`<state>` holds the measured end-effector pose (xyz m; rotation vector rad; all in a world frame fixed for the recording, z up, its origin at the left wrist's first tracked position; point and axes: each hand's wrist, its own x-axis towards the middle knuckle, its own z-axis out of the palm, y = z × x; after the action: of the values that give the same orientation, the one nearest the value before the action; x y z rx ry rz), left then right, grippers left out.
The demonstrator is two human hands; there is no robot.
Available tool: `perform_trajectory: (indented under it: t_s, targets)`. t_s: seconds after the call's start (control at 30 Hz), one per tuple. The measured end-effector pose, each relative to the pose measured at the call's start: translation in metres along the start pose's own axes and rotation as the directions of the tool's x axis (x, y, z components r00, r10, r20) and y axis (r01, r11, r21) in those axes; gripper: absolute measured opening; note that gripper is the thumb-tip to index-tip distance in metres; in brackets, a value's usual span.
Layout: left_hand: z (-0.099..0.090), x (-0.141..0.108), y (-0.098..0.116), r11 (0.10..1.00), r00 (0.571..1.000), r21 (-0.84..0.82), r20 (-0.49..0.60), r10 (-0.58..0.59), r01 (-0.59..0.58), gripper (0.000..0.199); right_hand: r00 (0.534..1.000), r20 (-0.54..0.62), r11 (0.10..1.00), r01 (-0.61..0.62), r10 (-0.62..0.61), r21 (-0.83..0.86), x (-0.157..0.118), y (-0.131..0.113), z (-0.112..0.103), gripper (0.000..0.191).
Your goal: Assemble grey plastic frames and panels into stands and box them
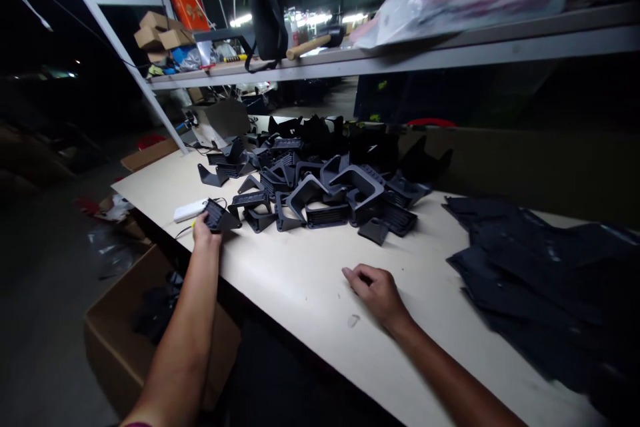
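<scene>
The fingers of the left hand (206, 232) pinch a black ribbed plastic part (219, 215) by its end, near the front left edge of the bench, but the thumb is hard to see. That grip keeps the part off the pile of black parts (320, 180) just beside it. The fingers of the right hand (377, 291) curl loosely on the bare white bench (300, 293) and hold nothing. A white box (190, 211) lies close by the left hand, and dark flat sheets (530, 280) cover the right end — well apart from both hands.
</scene>
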<state>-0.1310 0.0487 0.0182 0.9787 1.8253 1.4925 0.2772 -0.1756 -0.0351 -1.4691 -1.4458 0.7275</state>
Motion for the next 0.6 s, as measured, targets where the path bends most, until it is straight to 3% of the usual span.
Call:
perform_trajectory:
  t_s: [0.1, 0.23, 0.4, 0.6]
  targets:
    - [0.019, -0.009, -0.003, 0.959, 0.983, -0.226, 0.105, -0.15, 0.17, 0.034, 1.0, -0.008, 1.0, 0.027, -0.028, -0.001, 0.0, -0.001, 0.001, 0.047]
    - [0.034, -0.024, -0.002, 0.843, 0.954, -0.452, 0.204, -0.22, 0.291, 0.038, 0.998, -0.022, 0.998, 0.061, -0.062, -0.012, -0.001, -0.001, 0.003, 0.046]
    - [0.031, -0.049, -0.007, 0.681, 0.915, -0.613, 0.285, -0.284, 0.402, 0.038, 0.995, -0.024, 0.995, 0.094, -0.095, -0.033, -0.002, 0.0, 0.006, 0.046]
    - [0.026, -0.074, 0.002, 0.544, 0.869, -0.678, 0.372, -0.327, 0.495, 0.038, 0.993, -0.032, 0.993, 0.109, -0.111, -0.052, -0.001, -0.002, 0.005, 0.046]
